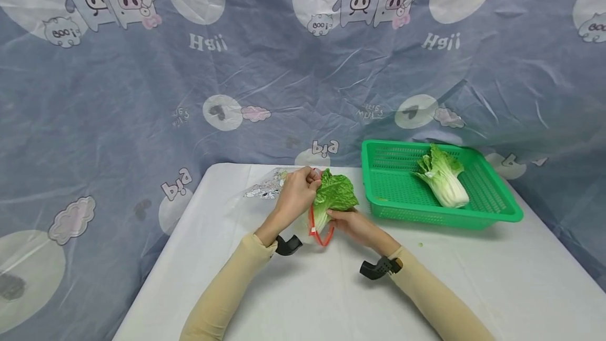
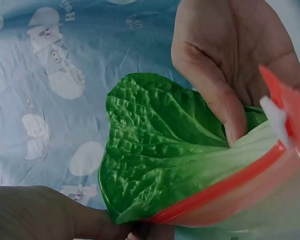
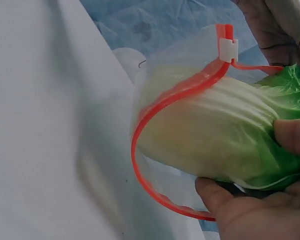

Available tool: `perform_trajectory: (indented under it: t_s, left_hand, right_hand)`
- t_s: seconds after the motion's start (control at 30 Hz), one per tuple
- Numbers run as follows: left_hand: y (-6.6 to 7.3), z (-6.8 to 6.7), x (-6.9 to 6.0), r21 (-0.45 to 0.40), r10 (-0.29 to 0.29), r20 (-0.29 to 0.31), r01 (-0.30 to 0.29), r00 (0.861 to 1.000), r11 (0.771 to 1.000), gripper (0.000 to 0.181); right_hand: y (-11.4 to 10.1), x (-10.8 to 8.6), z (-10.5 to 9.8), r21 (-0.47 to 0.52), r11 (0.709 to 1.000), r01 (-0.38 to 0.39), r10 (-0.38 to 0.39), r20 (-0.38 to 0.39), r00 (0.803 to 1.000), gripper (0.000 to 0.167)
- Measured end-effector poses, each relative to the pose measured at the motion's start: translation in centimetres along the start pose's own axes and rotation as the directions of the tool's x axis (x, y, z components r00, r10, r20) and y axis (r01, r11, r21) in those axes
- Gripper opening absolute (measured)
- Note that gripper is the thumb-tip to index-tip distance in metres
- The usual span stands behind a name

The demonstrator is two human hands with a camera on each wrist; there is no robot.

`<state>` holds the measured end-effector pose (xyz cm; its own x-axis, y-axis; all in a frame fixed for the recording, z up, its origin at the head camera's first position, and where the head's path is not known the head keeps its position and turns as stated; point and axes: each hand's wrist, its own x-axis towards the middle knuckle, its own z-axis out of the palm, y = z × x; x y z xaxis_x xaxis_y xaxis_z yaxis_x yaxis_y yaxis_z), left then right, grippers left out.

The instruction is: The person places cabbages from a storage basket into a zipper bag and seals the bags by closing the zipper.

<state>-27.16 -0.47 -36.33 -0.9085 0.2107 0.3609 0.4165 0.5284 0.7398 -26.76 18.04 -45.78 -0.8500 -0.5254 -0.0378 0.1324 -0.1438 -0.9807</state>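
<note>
A head of leafy cabbage (image 1: 337, 192), with a pale stem and green crinkled leaves, lies partly inside a clear zip bag (image 3: 162, 92). The bag's mouth has a red zip edge (image 3: 140, 160) with a white slider (image 3: 229, 50). My right hand (image 1: 355, 224) grips the cabbage near where stem meets leaf, thumb on top. At the bag's far side, my left hand (image 1: 294, 189) pinches the mouth's edge beside the leaf tips. In the left wrist view the leaves (image 2: 150, 145) stick out past the red edge. The bag's lower part shows cartoon prints (image 1: 265, 192).
A green perforated basket (image 1: 393, 207) stands to the right, with another cabbage (image 1: 447, 186) in it. The white table (image 1: 303, 299) meets a blue-grey cartoon-printed cloth (image 1: 265, 72) at the back. A tiny green scrap (image 1: 420, 244) lies before the basket.
</note>
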Motion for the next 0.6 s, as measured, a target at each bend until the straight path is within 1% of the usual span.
perform_trajectory:
  t_s: [0.07, 0.13, 0.2, 0.3, 0.37, 0.43, 0.5, 0.6]
  left_hand:
    - [0.1, 0.0, 0.0, -0.007, 0.004, -0.002, -0.004, 1.000, 1.000, 0.004]
    - [0.1, 0.0, 0.0, -0.015, -0.002, 0.008, 0.002, 1.000, 1.000, 0.004]
    - [0.1, 0.1, -0.2, -0.016, -0.008, 0.022, 0.008, 1.000, 1.000, 0.004]
    - [0.4, 0.3, -0.6, -0.023, 0.004, 0.045, -0.003, 0.999, 1.000, 0.005]
    - [0.8, 0.4, -0.9, -0.023, 0.022, 0.064, -0.021, 0.998, 1.000, 0.006]
    - [1.1, 0.6, -1.1, -0.011, 0.046, 0.084, -0.045, 0.995, 0.999, 0.007]
    - [1.2, 0.7, -1.2, 0.014, 0.062, 0.100, -0.064, 0.993, 0.998, 0.008]
    - [1.1, 1.0, -1.1, 0.044, 0.069, 0.099, -0.073, 0.993, 0.996, 0.009]
  right_hand:
    - [-0.2, 0.0, 0.0, -0.020, 1.000, 0.002, -0.001, 0.033, 0.999, 0.063]
    - [-0.2, -0.1, 0.0, -0.042, 0.999, 0.004, -0.002, 0.062, 0.998, 0.065]
    - [-0.2, -0.1, 0.0, -0.088, 0.996, -0.007, 0.014, 0.071, 0.997, 0.066]
    - [0.0, 0.1, 0.1, -0.140, 0.990, -0.017, 0.025, 0.057, 0.998, 0.064]
    - [0.1, 0.3, 0.4, -0.196, 0.980, -0.024, 0.030, 0.030, 0.999, 0.063]
    - [0.1, 0.6, 0.6, -0.255, 0.967, -0.020, 0.023, 0.008, 1.000, 0.062]
    - [-0.1, 0.7, 1.0, -0.332, 0.943, -0.033, 0.025, -0.028, 0.999, 0.059]
    - [-0.4, 0.7, 1.6, -0.416, 0.907, -0.061, 0.035, -0.070, 0.997, 0.053]
